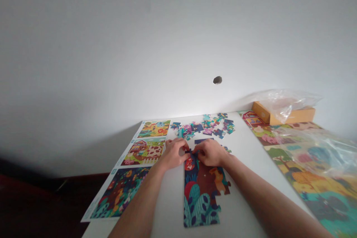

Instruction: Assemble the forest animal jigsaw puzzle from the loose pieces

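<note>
Both hands narrow, close together at centre, working a dark puzzle piece. Right hand looks to be pinching it from 3 o'clock. Left hand sits at 9 o'clock with fingers curled in against it; can't tell if it grips or only steadies, fingertips partly hidden.

Partly built jigsaw section lies flat on the white table, directly below and between the hands, with leaf pattern at its near end. Piece sits at its far edge, so the hands are placed to seat it there, by the look of it.

Loose jigsaw pieces are heaped at 12 o'clock, apart from the section, which seems to keep the build area free. Three printed picture sheets run down the table at 10 o'clock, in easy view, probably as reference; the nearest resembles the section. Orange cardboard box sits at 1 o'clock, partly under a clear plastic bag. Large printed puzzle sheet lies at 2 o'clock, out of the way.
</note>
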The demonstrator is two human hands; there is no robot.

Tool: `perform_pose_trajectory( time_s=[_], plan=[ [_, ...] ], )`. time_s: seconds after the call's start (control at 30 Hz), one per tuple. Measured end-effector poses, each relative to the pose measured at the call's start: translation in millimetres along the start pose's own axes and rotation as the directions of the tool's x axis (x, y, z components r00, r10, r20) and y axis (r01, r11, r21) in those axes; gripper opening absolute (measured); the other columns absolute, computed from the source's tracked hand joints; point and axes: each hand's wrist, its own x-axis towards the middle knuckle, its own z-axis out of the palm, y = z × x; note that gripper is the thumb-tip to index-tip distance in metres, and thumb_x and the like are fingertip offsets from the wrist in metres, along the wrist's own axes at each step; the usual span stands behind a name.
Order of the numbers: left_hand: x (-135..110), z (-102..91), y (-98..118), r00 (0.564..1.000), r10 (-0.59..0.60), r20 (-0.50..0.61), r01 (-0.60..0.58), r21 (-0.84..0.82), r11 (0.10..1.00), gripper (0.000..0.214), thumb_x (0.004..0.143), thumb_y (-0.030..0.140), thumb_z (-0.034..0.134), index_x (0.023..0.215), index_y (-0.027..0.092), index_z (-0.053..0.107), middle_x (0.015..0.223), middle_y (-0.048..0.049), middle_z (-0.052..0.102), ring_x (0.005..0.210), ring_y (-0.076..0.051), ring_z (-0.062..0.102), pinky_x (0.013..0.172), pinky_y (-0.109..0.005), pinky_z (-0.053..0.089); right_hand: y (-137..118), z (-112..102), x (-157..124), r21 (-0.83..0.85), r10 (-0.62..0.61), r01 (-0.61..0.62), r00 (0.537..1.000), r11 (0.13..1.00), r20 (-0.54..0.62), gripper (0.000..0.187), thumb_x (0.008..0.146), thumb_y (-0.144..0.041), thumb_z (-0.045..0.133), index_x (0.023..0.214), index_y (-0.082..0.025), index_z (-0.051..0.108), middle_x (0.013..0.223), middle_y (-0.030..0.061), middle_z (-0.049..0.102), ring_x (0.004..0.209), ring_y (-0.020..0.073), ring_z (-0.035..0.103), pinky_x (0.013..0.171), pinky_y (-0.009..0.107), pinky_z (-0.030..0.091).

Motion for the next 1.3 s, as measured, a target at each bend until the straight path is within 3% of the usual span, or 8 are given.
perform_pose_trajectory(
  time_s=[0.13,0.27,0.37,0.5,0.7,0.9,1.2,1.3],
  plan=[
    [2,3.1,-2,0.996,-0.015,-0.088,0.020,0.058,0.998,0.011,0.080,0.034,0.065,0.083,0.023,0.066,0.102,-0.0036,0.065,0.105,-0.025,0.056,0.092,-0.038,0.037,1,-2,-1,0.017,-0.009,0.009,1.000,1.000,-0.008,0.041,0.072,-0.019,0.051,0.104,-0.029,0.074,0.090,0.0025,0.075,0.083,0.0224,0.068,0.073,0.027,0.047],
    [5,10.5,-11,0.960,-0.087,-0.265,0.133,0.162,0.978,0.034,0.083,0.037,0.061,0.116,0.031,0.063,0.133,-0.0045,0.054,0.121,-0.030,0.044,0.100,-0.045,0.033,1,-4,-3,0.028,-0.042,0.042,0.999,0.999,0.012,0.040,0.070,-0.019,0.052,0.100,-0.031,0.075,0.083,0.0018,0.075,0.076,0.0216,0.067,0.068,0.027,0.046],
    [7,15.7,-19,0.955,-0.155,-0.253,0.206,0.190,0.960,0.046,0.082,0.041,0.061,0.127,0.033,0.058,0.143,-0.0048,0.047,0.127,-0.036,0.037,0.099,-0.052,0.032,1,-5,-5,0.029,-0.061,0.060,0.997,0.998,0.040,0.040,0.070,-0.020,0.052,0.100,-0.030,0.075,0.077,0.0017,0.074,0.068,0.0203,0.065,0.062,0.026,0.044],
    [8,18.4,-23,0.953,-0.177,-0.244,0.224,0.182,0.957,0.038,0.083,0.041,0.061,0.120,0.034,0.063,0.137,-0.0038,0.053,0.123,-0.036,0.040,0.097,-0.052,0.034,4,-5,-4,0.036,-0.071,0.070,0.997,0.997,0.028,0.036,0.071,-0.019,0.053,0.099,-0.029,0.074,0.083,0.0018,0.072,0.075,0.0195,0.064,0.068,0.026,0.044],
    [10,18.5,-25,0.934,-0.169,-0.315,0.227,0.155,0.962,0.031,0.083,0.036,0.063,0.113,0.031,0.067,0.118,-0.0040,0.064,0.113,-0.030,0.048,0.094,-0.043,0.038,13,1,1,-0.059,0.135,-0.153,0.964,0.986,-0.230,0.042,0.080,-0.029,0.057,0.121,-0.021,0.063,0.116,0.0116,0.060,0.111,0.0259,0.052,0.094,0.035,0.039],
    [11,21.0,-29,0.913,-0.157,-0.376,0.232,0.163,0.959,0.035,0.079,0.031,0.068,0.114,0.028,0.067,0.112,-0.0036,0.068,0.106,-0.027,0.054,0.092,-0.039,0.040,14,5,0,-0.105,0.199,-0.220,0.962,0.970,-0.185,0.043,0.081,-0.039,0.060,0.121,-0.023,0.061,0.118,0.0121,0.056,0.114,0.0298,0.048,0.096,0.043,0.035],
    [14,21.7,-32,0.880,-0.148,-0.452,0.224,0.119,0.967,0.040,0.075,0.026,0.071,0.115,0.027,0.065,0.110,-0.0042,0.069,0.105,-0.026,0.057,0.093,-0.039,0.042,11,4,-1,-0.072,0.127,-0.141,0.978,0.987,-0.165,0.039,0.078,-0.038,0.063,0.114,-0.022,0.064,0.108,0.0094,0.062,0.103,0.0277,0.056,0.089,0.041,0.036],
    [14,20.4,-33,0.865,-0.169,-0.472,0.255,0.125,0.959,0.038,0.077,0.027,0.069,0.114,0.027,0.066,0.111,-0.0049,0.068,0.106,-0.027,0.056,0.093,-0.040,0.043,14,5,1,-0.046,0.159,-0.169,0.971,0.985,-0.177,0.032,0.082,-0.034,0.059,0.110,-0.022,0.066,0.103,0.0084,0.064,0.098,0.0248,0.058,0.089,0.040,0.037]
  ],
)
